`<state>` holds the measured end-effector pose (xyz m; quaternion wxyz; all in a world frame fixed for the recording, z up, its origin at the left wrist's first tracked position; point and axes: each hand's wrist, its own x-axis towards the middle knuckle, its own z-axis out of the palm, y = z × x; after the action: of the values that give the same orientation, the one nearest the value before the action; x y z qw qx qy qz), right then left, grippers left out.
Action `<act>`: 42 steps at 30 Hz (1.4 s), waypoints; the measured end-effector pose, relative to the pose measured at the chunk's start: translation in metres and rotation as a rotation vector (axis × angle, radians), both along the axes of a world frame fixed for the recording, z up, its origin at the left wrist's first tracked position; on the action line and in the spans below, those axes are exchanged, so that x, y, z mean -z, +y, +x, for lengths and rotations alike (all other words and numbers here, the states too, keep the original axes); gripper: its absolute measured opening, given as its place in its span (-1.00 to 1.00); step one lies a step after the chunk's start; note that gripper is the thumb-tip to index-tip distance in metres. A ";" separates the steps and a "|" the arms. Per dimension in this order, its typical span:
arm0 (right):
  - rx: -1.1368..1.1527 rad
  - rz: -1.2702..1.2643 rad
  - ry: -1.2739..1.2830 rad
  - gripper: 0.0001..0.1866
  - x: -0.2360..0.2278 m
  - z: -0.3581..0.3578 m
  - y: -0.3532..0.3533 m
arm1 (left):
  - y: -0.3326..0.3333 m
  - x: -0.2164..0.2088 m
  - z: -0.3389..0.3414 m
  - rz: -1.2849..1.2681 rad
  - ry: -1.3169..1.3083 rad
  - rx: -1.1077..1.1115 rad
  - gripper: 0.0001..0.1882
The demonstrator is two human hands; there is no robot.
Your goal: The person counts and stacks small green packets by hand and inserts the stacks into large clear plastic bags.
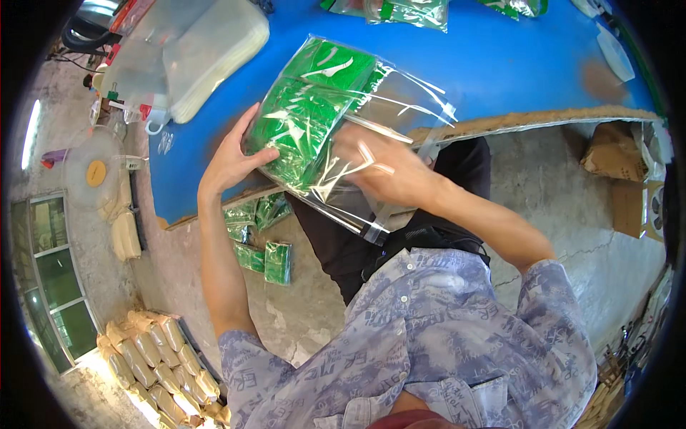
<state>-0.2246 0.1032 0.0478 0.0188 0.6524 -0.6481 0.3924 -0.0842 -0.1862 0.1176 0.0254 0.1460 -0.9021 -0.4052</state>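
Head cam (L of pair), fisheye, facing dn. onto hands (230,161) & tbl. (500,71), fairly nr.

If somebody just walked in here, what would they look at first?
Probably the shiny green pack in a clear bag, near the middle at the edge of the bright blue table. The left hand grips its left side, while the right hand is blurry under the shiny plastic. Next might come the brown packages piled at the lower left.
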 end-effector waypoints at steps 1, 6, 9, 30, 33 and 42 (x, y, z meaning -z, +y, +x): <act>0.111 0.061 0.261 -0.53 -0.013 -0.010 0.013 | 0.002 0.000 -0.003 -0.003 0.015 -0.017 -0.11; 0.459 0.197 0.177 -0.33 -0.004 -0.036 -0.002 | 0.006 0.019 -0.084 0.082 0.165 -0.216 -0.20; 0.455 0.263 0.232 -0.30 -0.001 -0.043 -0.010 | 0.004 0.030 -0.101 0.115 0.114 -0.052 -0.11; 0.165 -0.012 -0.140 -0.71 -0.073 -0.130 0.087 | 0.108 0.005 -0.067 -0.724 -0.033 0.196 -0.06; 0.385 -0.083 0.055 -0.61 -0.073 -0.219 0.056 | 0.114 -0.010 -0.078 -0.699 -0.139 0.231 -0.09; 0.575 0.046 0.176 -0.01 -0.064 -0.474 -0.113 | 0.110 0.008 -0.090 -0.696 -0.122 0.258 -0.25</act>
<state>-0.6986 -0.0095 0.1117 0.1702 0.4738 -0.8109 0.2983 -0.1746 -0.0760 0.1097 -0.0314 0.0378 -0.9967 -0.0649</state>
